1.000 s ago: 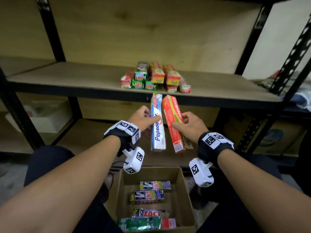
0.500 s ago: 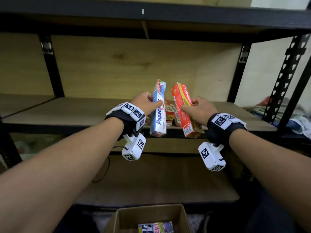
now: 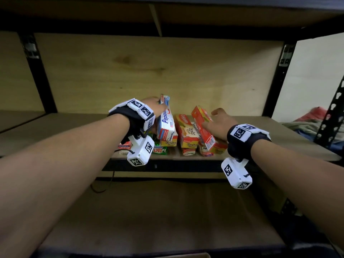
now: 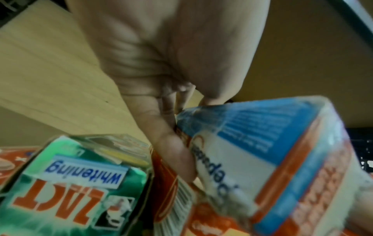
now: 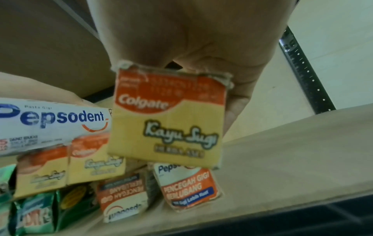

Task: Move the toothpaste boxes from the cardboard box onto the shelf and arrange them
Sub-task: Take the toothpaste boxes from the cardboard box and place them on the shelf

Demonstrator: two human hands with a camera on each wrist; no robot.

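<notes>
At the near bottom edge only the rim of the cardboard box [image 3: 188,255] shows; its inside is hidden. Beyond it, both arms reach to the front edge of the middle shelf [image 3: 279,133]. The left hand [image 3: 152,107] grips a white and blue Pepsodent box [image 3: 166,123], fingers curled round its far part, the near end tipped down onto the stack of toothpaste boxes [image 3: 186,140]. The right hand [image 3: 218,123] holds a red Colgate box [image 3: 202,127], thumb and fingers round its sides, at the right end of the stack. Both boxes have their long axis from front to back, like the boxes below. I think each needs only to go down and a little forward. The wooden back panel [image 3: 149,71] stands well behind.
</notes>
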